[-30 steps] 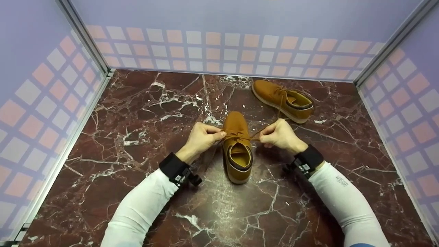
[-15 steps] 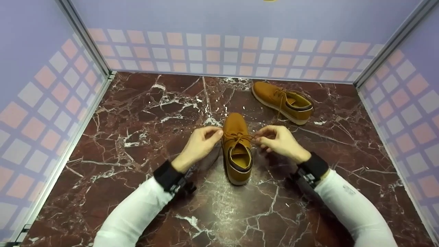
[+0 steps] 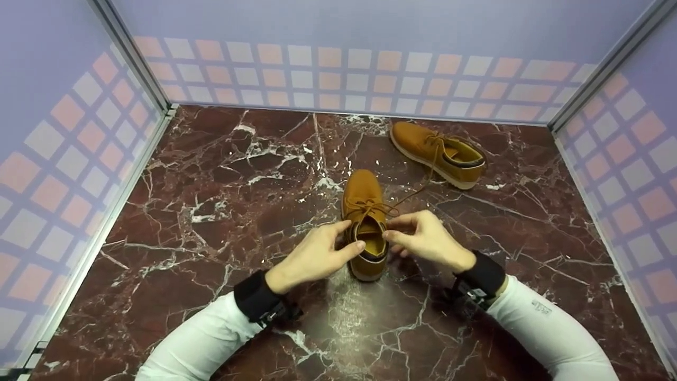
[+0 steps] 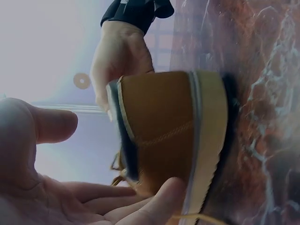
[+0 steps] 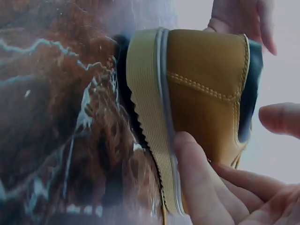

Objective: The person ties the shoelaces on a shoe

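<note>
A tan lace-up shoe (image 3: 362,185) stands on the marbled surface, toe pointing away, its laces (image 3: 366,205) in loops over the tongue. My left hand (image 3: 312,256) is at the left of the shoe's opening, thumb spread over the collar. On the opposite side is my right hand (image 3: 431,241), its thumb near the collar's right edge. In the left wrist view, extended fingers (image 4: 161,199) lie along the shoe's side below the dark padded collar. The right wrist view shows straight fingers (image 5: 194,171) against the other side, just above the ridged sole, with the thumb apart.
A second tan shoe (image 3: 420,143) lies at the back right, toe toward the back left. Loose lace (image 3: 415,191) stretches between the two shoes. Pale walls with pink and white squares (image 3: 359,58) enclose the marbled surface (image 3: 222,174) at the back and sides.
Both hands have let go of the lace loops and moved back toward me, from the bow to the sides of the shoe's opening. The bow's loops now lie loose on the shoe.
</note>
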`<state>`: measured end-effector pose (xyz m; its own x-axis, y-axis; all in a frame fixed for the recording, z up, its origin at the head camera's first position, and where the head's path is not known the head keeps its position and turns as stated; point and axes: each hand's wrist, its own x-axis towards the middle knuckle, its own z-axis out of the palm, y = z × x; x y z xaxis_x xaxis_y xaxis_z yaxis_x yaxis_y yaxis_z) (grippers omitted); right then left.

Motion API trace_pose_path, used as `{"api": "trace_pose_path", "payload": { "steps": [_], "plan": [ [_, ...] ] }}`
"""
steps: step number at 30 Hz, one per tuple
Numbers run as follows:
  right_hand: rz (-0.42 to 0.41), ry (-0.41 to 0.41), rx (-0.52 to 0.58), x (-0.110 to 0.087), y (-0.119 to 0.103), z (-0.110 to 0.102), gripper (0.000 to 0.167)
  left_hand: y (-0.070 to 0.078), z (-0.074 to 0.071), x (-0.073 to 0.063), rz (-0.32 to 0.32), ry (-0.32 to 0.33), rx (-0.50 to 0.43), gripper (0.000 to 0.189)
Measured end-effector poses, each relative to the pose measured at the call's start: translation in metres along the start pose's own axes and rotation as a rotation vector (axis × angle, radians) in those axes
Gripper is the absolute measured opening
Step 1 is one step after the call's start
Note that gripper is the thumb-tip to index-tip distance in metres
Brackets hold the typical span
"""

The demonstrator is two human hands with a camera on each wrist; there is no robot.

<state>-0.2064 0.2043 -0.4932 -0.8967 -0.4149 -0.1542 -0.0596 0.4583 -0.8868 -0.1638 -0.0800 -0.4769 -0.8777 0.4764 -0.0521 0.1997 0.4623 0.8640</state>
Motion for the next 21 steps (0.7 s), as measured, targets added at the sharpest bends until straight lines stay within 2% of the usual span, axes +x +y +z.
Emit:
{"api": "trace_pose_path", "payload": {
  "steps": [4, 7, 10, 14, 17, 21],
  "plan": [
    [-0.011, 0.023, 0.068, 0.005, -0.001, 0.007, 0.046, -0.005, 0.002, 0.005, 0.040, 0.005, -0.017, 0.062],
    [-0.004, 0.054, 0.138, 0.013, -0.002, 0.010, 0.046, -0.007, 0.002, 0.011, 0.028, 0.003, -0.055, 0.067],
    [0.010, 0.085, 0.216, 0.025, -0.002, 0.011, 0.048, -0.007, 0.000, 0.022, -0.038, -0.004, -0.116, 0.073],
    [0.046, 0.128, 0.297, 0.043, -0.004, 0.014, 0.051, -0.008, -0.006, 0.041, -0.177, 0.008, -0.253, 0.074],
    [0.066, 0.160, 0.297, 0.061, -0.011, 0.018, 0.053, -0.010, -0.015, 0.059, -0.252, 0.062, -0.364, 0.070],
    [0.078, 0.208, 0.258, 0.089, -0.023, 0.026, 0.056, -0.014, -0.028, 0.083, -0.292, 0.167, -0.488, 0.064]
  ]
}}
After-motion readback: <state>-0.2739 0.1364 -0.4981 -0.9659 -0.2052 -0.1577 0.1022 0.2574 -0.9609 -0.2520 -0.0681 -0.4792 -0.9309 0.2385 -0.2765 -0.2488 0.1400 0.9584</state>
